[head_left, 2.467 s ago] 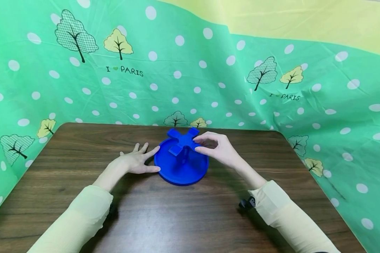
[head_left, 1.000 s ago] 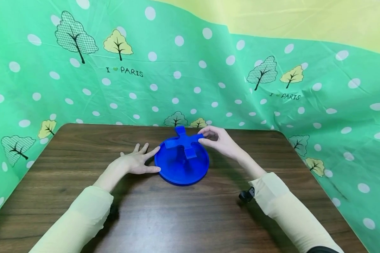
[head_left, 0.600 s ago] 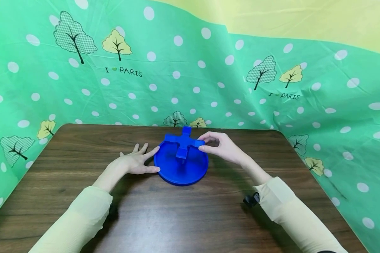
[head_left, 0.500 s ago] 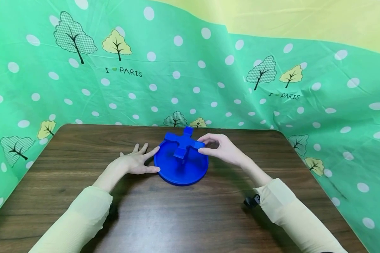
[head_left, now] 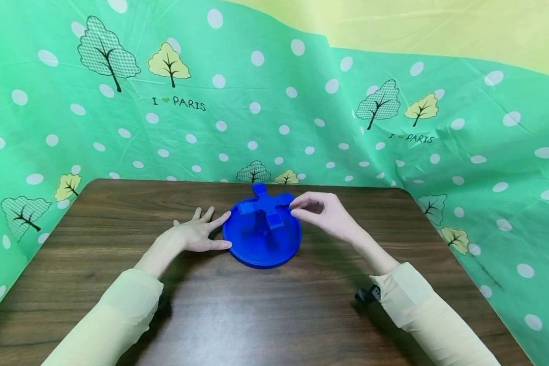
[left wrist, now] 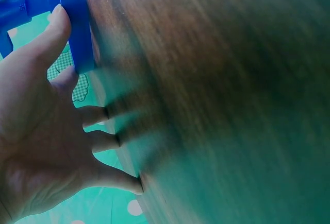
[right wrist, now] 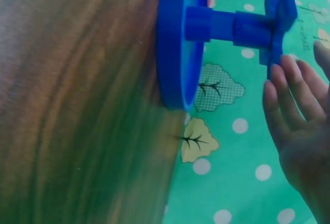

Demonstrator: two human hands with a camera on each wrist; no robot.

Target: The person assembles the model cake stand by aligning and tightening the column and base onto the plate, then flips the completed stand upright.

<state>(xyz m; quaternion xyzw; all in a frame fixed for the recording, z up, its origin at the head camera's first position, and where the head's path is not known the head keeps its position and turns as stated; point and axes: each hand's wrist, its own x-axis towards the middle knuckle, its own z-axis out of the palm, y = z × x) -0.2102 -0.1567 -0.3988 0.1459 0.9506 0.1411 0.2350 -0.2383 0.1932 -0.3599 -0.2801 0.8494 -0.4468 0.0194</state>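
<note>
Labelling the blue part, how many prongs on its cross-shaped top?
4. In the head view: far prong, near prong, left prong, and right prong beside the right hand. None is fully hidden.

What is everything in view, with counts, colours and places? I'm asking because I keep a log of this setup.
Dish: one, blue, round, on the table
Post: one, blue, rising from the dish
Cross: one, blue, four arms, atop the post
Table: one, brown wood-look, under the dish
Cloth: number of pieces unclear, green and yellow with white dots, trees and lettering, behind the table
Black device: one clearly seen, at the right cuff
Sleeves: two, pale cream, one per arm
Left hand: one, bare, at the dish's rim
Right hand: one, bare, fingertips at one cross arm
</note>
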